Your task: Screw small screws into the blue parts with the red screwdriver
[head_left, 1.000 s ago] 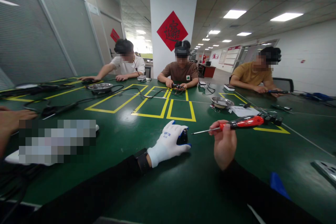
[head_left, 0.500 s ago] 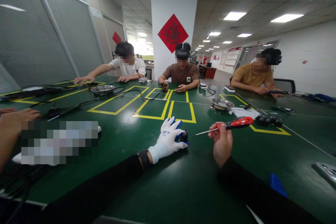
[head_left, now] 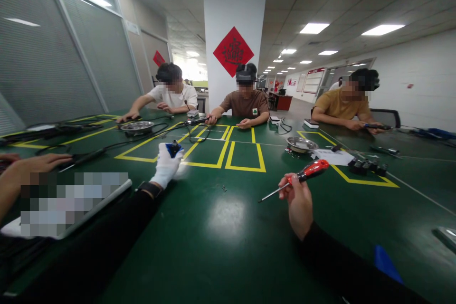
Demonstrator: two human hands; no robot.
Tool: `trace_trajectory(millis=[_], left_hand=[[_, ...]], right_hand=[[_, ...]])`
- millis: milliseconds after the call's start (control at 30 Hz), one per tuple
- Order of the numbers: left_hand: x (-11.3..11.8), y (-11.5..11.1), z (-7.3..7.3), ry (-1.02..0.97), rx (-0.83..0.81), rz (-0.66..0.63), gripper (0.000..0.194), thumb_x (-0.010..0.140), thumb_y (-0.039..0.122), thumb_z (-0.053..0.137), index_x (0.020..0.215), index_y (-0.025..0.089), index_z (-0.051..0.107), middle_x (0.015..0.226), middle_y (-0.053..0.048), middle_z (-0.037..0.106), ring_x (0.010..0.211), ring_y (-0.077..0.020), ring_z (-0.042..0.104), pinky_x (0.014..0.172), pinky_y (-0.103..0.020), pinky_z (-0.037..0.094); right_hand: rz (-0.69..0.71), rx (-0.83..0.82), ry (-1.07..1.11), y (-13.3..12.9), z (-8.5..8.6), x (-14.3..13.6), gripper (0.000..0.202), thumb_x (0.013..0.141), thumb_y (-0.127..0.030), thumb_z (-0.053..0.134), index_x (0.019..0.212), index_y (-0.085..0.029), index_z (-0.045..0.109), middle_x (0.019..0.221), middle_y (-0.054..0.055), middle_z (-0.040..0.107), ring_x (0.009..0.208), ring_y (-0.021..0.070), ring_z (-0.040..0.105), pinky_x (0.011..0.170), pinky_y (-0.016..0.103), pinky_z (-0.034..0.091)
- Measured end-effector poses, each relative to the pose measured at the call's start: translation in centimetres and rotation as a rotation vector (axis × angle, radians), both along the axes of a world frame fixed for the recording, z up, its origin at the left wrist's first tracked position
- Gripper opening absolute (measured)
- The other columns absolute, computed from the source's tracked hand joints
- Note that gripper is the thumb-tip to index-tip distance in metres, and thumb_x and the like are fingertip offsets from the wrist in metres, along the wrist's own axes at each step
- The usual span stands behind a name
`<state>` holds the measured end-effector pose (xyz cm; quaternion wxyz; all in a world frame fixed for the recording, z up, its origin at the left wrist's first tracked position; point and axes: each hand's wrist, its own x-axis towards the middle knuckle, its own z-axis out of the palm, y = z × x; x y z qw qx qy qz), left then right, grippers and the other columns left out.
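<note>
My left hand (head_left: 166, 165) wears a white glove with blue fingertips and is closed around a small black part (head_left: 174, 143), mostly hidden by the fingers. It is over the left yellow-taped area. Bare, my right hand (head_left: 299, 202) grips a screwdriver (head_left: 309, 170) with a red and black handle. Its metal shaft slants down to the left, the tip low over the green table (head_left: 228, 256). A few tiny screw-like pieces (head_left: 224, 189) lie on the tabletop between my hands.
Metal bowls (head_left: 302, 144) stand farther back. Several black blocks (head_left: 366, 166) sit beside a white paper (head_left: 333, 156) at right. Cables and a co-worker's hand (head_left: 39, 161) are at left, near a blurred white object (head_left: 71, 209). Three co-workers sit across.
My left hand has swung left and away from the screwdriver, carrying the black part. Tiny pieces now show on the table. My right hand keeps the screwdriver, its tip slightly lower.
</note>
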<state>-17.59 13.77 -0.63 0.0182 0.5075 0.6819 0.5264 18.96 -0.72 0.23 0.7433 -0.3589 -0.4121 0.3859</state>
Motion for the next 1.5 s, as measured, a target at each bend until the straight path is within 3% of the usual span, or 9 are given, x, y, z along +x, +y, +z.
trace_trajectory(millis=[133, 333, 467, 733, 933, 1167, 1500], left_hand=[[-2.4, 0.0, 0.1, 0.2, -0.11, -0.017, 0.043, 0.081, 0.044, 0.051, 0.113, 0.015, 0.044, 0.092, -0.013, 0.063, 0.083, -0.0304, 0.063, 0.074, -0.042, 0.05], [-2.5, 0.3, 0.2, 0.59, -0.172, -0.099, 0.04, 0.081, 0.041, 0.049, 0.113, 0.016, 0.048, 0.1, -0.012, 0.06, 0.093, -0.0295, 0.059, 0.081, -0.037, 0.047], [-3.0, 0.6, 0.0, 0.746, -0.165, -0.062, 0.04, 0.082, 0.034, 0.05, 0.118, 0.019, 0.052, 0.112, -0.014, 0.053, 0.102, -0.0292, 0.052, 0.088, -0.038, 0.042], [-4.8, 1.1, -0.1, 0.875, -0.16, -0.006, 0.035, 0.082, 0.031, 0.05, 0.115, 0.026, 0.062, 0.133, -0.012, 0.044, 0.111, -0.0332, 0.044, 0.091, -0.043, 0.035], [-5.1, 2.2, 0.3, 0.906, -0.171, -0.136, 0.034, 0.076, 0.028, 0.057, 0.108, 0.023, 0.065, 0.13, -0.01, 0.051, 0.116, -0.0326, 0.04, 0.093, -0.042, 0.031], [-5.2, 2.3, 0.6, 0.951, -0.198, -0.176, 0.03, 0.075, 0.023, 0.057, 0.104, 0.026, 0.065, 0.129, -0.007, 0.051, 0.121, -0.0324, 0.037, 0.096, -0.044, 0.03], [-5.2, 3.6, 0.3, 0.927, -0.165, -0.335, 0.036, 0.077, 0.022, 0.056, 0.113, 0.026, 0.062, 0.136, -0.006, 0.049, 0.131, -0.0306, 0.032, 0.103, -0.043, 0.025]], right_hand=[[0.046, -0.023, -0.007, -0.1, -0.4, -0.2, 0.024, 0.086, -0.043, 0.054, 0.089, -0.019, 0.054, 0.069, -0.002, 0.057, 0.05, 0.0097, 0.048, 0.047, 0.024, 0.037], [0.057, -0.043, -0.026, -0.3, -0.5, -0.5, 0.025, 0.086, -0.044, 0.054, 0.089, -0.019, 0.054, 0.07, -0.002, 0.058, 0.05, 0.0102, 0.048, 0.047, 0.024, 0.038], [0.068, -0.062, -0.035, -0.3, -0.4, -0.6, 0.024, 0.086, -0.043, 0.054, 0.088, -0.019, 0.055, 0.069, -0.002, 0.057, 0.051, 0.0099, 0.048, 0.047, 0.023, 0.037], [0.103, -0.098, -0.033, 0.0, -0.7, -0.5, 0.025, 0.085, -0.044, 0.056, 0.086, -0.019, 0.054, 0.067, -0.002, 0.058, 0.05, 0.0093, 0.048, 0.046, 0.023, 0.037], [0.105, -0.112, -0.046, 0.0, -0.6, -0.6, 0.026, 0.083, -0.045, 0.058, 0.085, -0.019, 0.054, 0.067, -0.002, 0.058, 0.049, 0.0096, 0.049, 0.044, 0.023, 0.037], [0.113, -0.127, -0.043, 0.0, -0.8, -0.6, 0.024, 0.085, -0.043, 0.056, 0.085, -0.019, 0.055, 0.067, -0.002, 0.058, 0.049, 0.0092, 0.049, 0.045, 0.022, 0.037], [0.12, -0.115, -0.028, 0.2, -1.0, -0.6, 0.022, 0.087, -0.041, 0.056, 0.086, -0.019, 0.055, 0.067, -0.002, 0.058, 0.049, 0.0088, 0.048, 0.046, 0.022, 0.036]])
